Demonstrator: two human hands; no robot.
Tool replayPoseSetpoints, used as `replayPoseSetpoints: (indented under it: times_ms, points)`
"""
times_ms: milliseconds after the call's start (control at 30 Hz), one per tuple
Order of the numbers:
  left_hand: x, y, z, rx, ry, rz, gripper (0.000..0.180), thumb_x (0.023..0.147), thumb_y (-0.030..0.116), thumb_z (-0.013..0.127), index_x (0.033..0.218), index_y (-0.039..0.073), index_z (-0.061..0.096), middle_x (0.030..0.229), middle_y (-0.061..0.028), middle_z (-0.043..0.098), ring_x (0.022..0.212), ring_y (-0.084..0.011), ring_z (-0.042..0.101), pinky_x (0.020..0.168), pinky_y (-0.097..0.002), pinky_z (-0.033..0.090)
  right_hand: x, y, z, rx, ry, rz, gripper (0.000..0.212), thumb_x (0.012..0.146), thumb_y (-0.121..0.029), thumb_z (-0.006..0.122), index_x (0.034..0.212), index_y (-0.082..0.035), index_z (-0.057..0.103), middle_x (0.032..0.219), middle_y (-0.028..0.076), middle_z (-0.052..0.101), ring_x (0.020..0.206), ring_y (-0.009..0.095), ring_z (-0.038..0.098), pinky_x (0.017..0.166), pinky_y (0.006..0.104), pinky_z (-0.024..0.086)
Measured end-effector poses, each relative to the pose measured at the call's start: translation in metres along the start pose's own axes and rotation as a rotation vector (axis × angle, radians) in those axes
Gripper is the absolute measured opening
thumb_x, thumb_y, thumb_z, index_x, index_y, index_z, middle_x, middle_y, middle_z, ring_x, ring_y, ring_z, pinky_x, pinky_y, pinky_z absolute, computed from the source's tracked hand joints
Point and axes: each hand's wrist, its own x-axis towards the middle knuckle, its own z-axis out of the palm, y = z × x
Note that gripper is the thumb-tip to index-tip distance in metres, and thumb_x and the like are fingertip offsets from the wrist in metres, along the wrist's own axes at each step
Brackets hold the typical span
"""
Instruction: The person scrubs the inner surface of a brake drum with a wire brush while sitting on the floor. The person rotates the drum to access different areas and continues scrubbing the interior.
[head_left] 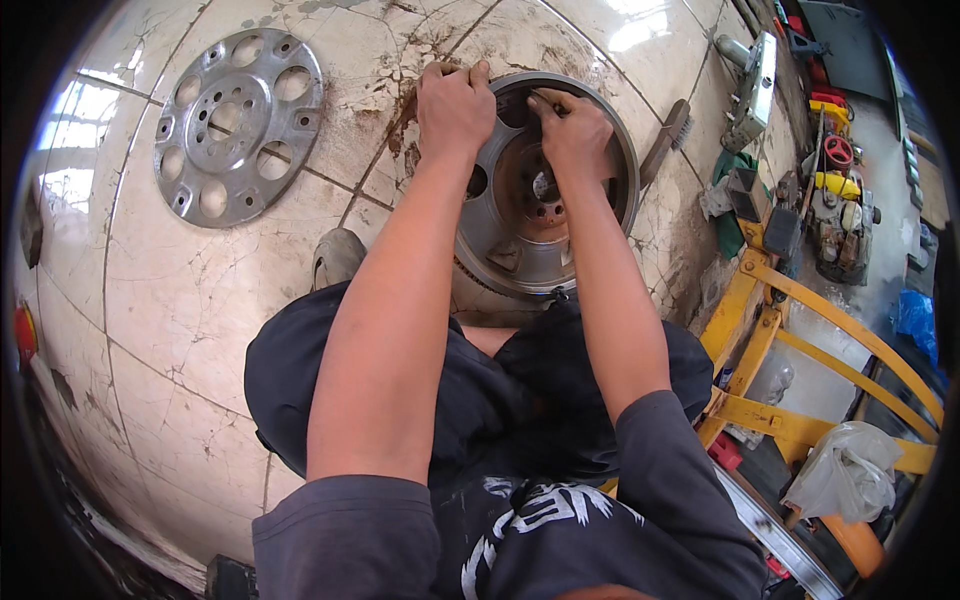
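Observation:
A round grey metal flywheel [520, 255] with a toothed rim and a rusty brown centre lies on the tiled floor between my knees. My left hand [453, 105] grips its far rim, fingers curled over the edge. My right hand [573, 135] rests inside the wheel near the far rim, fingers bent and pinched on something small that I cannot make out.
A flat silver disc [238, 122] with round holes lies on the cracked white tiles at the upper left. A wire brush [668, 138] lies right of the flywheel. A yellow metal frame [800, 350], a plastic bag [850, 470] and machine parts [835, 210] crowd the right side.

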Motion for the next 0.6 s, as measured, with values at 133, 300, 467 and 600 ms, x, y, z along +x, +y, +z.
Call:
replayPoseSetpoints:
  times_ms: [133,300,467,600]
  points:
    - [0.003,-0.009,-0.001,0.07,0.071,0.021,0.043,0.105,0.038,0.054,0.105,0.003,0.08,0.117,-0.027,0.066,0.11,-0.042,0.064,0.101,-0.0479,0.048,-0.022,-0.006,-0.004,-0.031,-0.028,-0.042,0.022,0.086,-0.03,0.084,0.104,-0.017,0.084,0.092,0.015,0.078,0.084,0.032,0.075,0.081,0.0412,0.057]
    - [0.001,-0.005,0.0,0.027,0.057,0.028,0.044,0.104,0.038,0.055,0.105,0.002,0.08,0.118,-0.0273,0.066,0.11,-0.0418,0.064,0.101,-0.0475,0.048,-0.003,-0.019,-0.008,0.009,-0.047,0.115,0.022,0.087,-0.031,0.083,0.105,-0.019,0.084,0.092,0.014,0.078,0.086,0.032,0.075,0.082,0.0408,0.057]
    - [0.003,-0.006,-0.002,0.039,0.082,0.029,0.044,0.104,0.038,0.056,0.104,0.001,0.08,0.118,-0.0285,0.066,0.11,-0.0424,0.065,0.101,-0.0478,0.049,-0.027,-0.006,-0.007,-0.118,-0.051,0.081,0.023,0.086,-0.034,0.084,0.105,-0.021,0.085,0.095,0.011,0.079,0.088,0.028,0.076,0.085,0.041,0.056]
    - [0.001,0.002,-0.006,0.024,0.012,-0.016,0.046,0.104,0.039,0.056,0.106,-0.001,0.08,0.125,-0.026,0.064,0.119,-0.0404,0.059,0.105,-0.0476,0.047,-0.003,-0.006,-0.005,-0.14,-0.017,0.191,0.027,0.085,-0.043,0.084,0.106,-0.026,0.084,0.096,0.008,0.08,0.091,0.031,0.076,0.089,0.0444,0.054]
